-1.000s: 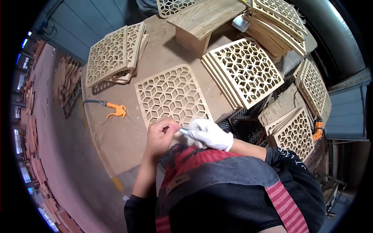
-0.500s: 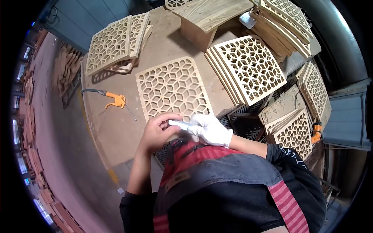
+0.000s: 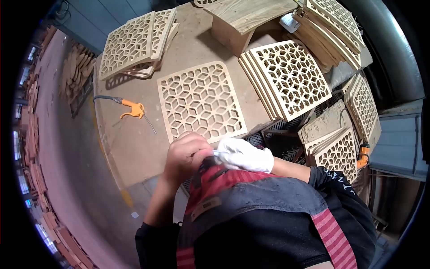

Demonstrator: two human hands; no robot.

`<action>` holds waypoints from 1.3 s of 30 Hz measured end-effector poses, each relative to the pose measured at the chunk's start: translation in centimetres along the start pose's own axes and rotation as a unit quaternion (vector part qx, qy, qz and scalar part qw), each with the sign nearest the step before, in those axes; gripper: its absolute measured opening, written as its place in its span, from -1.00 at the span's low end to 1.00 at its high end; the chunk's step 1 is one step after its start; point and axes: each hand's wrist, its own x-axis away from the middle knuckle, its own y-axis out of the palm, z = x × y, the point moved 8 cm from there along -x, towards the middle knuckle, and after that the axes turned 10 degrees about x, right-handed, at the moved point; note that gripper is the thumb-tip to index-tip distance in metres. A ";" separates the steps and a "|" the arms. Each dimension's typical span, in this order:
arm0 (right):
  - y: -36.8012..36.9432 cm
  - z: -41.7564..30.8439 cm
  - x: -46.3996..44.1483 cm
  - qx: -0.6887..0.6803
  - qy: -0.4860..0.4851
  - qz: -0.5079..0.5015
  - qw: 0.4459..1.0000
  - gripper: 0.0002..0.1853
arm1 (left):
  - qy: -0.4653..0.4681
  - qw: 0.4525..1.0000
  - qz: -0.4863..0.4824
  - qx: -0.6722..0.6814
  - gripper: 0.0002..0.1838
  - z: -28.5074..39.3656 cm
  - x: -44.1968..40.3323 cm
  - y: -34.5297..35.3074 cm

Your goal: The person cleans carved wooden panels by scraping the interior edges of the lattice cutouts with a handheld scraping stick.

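Observation:
My left hand [image 3: 187,153], bare, is closed in front of my apron with its fingers curled and thumb pressed in. Against it rests my right hand [image 3: 245,156], in a white glove, its fingers also closed. Between the two is a small pale flat piece [image 3: 217,153], mostly covered by the fingers; its kind cannot be made out. Just beyond my hands, a wooden lattice panel [image 3: 197,99] with a cut-out geometric pattern lies flat on the table [image 3: 134,154].
An orange air blow gun [image 3: 133,110] with a hose lies left of the panel. Stacked lattice panels stand at the back left [image 3: 130,45] and on the right [image 3: 291,76]. A wooden stand [image 3: 251,15] is at the back. An orange power tool [image 3: 363,156] sits far right.
My left fingers have closed further over the pale piece, hiding most of it. Both hands have shifted slightly toward my body. The panel and the blow gun have stayed in place.

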 end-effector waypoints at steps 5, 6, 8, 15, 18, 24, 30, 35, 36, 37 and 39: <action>-0.3 -1.4 0.2 0.277 -0.053 0.045 0.958 -0.79 | -0.021 0.999 0.027 0.000 -0.96 -0.7 0.3 0.0; -0.3 -1.9 0.1 0.354 -0.085 0.060 0.930 -0.77 | -0.038 0.998 0.040 0.005 -0.96 -1.2 0.5 0.1; -0.9 -1.3 0.1 0.405 -0.012 0.109 0.907 -0.74 | -0.098 0.993 0.057 0.045 -0.97 -3.1 1.3 0.4; -5.1 0.0 0.8 0.425 -0.002 0.203 0.882 -0.64 | -0.132 0.983 0.062 -0.109 -0.44 -10.0 3.7 2.4; -8.3 2.3 1.7 0.368 0.002 0.243 0.898 -0.63 | -0.103 0.963 0.020 -0.248 -0.24 -13.5 5.3 4.9; -11.1 0.2 3.2 0.470 -0.108 0.312 0.819 -0.59 | -0.072 0.938 0.003 -0.340 -0.51 -14.7 6.9 8.5; -14.8 -4.5 6.1 0.484 -0.107 0.397 0.773 -0.59 | 0.011 0.959 0.009 -0.282 -0.80 -8.1 6.0 6.5; -17.0 -6.6 7.3 0.267 -0.091 0.437 0.854 -0.60 | -0.095 0.946 0.272 -0.147 -0.85 -1.1 2.4 -4.4; -16.7 -6.7 6.7 0.320 -0.097 0.424 0.842 -0.67 | -0.179 0.912 0.367 -0.043 -0.85 -0.4 3.0 -7.4; -15.9 -6.7 5.9 0.382 -0.096 0.405 0.825 -0.74 | -0.134 0.901 0.410 0.045 -0.89 -1.0 3.2 -8.8; -14.0 -6.4 5.0 0.463 -0.094 0.370 0.800 -0.88 | -0.098 0.856 0.488 0.142 -0.85 -1.6 4.3 -9.9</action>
